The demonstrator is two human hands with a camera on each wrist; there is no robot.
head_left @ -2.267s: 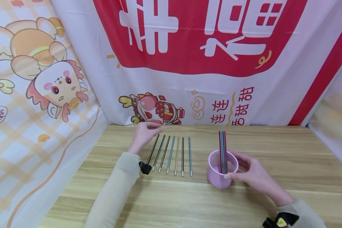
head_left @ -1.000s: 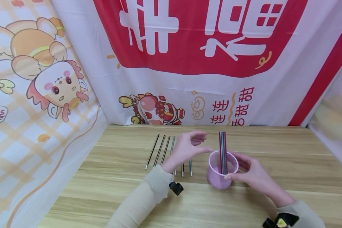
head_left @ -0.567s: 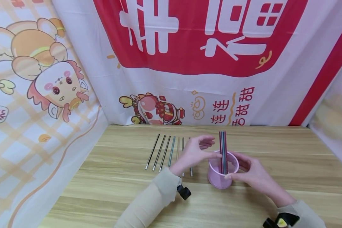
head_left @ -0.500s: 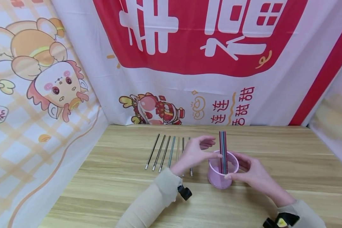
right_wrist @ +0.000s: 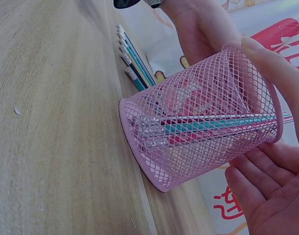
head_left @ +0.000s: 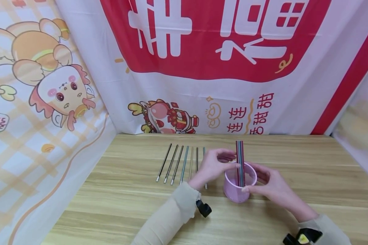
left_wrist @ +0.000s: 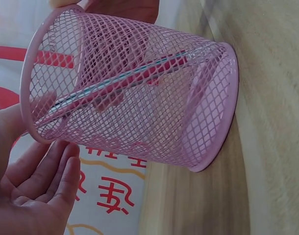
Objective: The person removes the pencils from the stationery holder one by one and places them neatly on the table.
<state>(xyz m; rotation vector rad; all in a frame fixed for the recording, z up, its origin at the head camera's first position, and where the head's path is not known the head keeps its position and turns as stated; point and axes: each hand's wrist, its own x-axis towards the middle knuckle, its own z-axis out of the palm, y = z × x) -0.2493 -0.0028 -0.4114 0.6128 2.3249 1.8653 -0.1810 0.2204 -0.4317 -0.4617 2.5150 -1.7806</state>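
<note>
A pink mesh pencil cup (head_left: 234,195) stands upright on the table, gripped at its rim by my right hand (head_left: 273,185), thumb on the near side. Inside lean several pencils (head_left: 240,156), purple and teal, bunched together with their eraser ends down in the right wrist view. My left hand (head_left: 214,166) is at the cup's left, its thumb touching the bundle above the rim. In the left wrist view the fingers (left_wrist: 39,183) of that hand stay loosely bent outside the cup (left_wrist: 213,142). The fingers of my right hand are partly hidden behind the cup.
Left of the cup, several pencils lie side by side in a row, among them a black pencil (head_left: 164,162) and a teal pencil (head_left: 184,165). My left forearm and hand partly cover the right end of the row. A printed cloth (head_left: 211,88) hangs behind the wooden table (head_left: 135,211).
My left hand has moved right, from beyond the left end of the pencil row to the bundle in the cup. My right hand and the cup have stayed in place.
</note>
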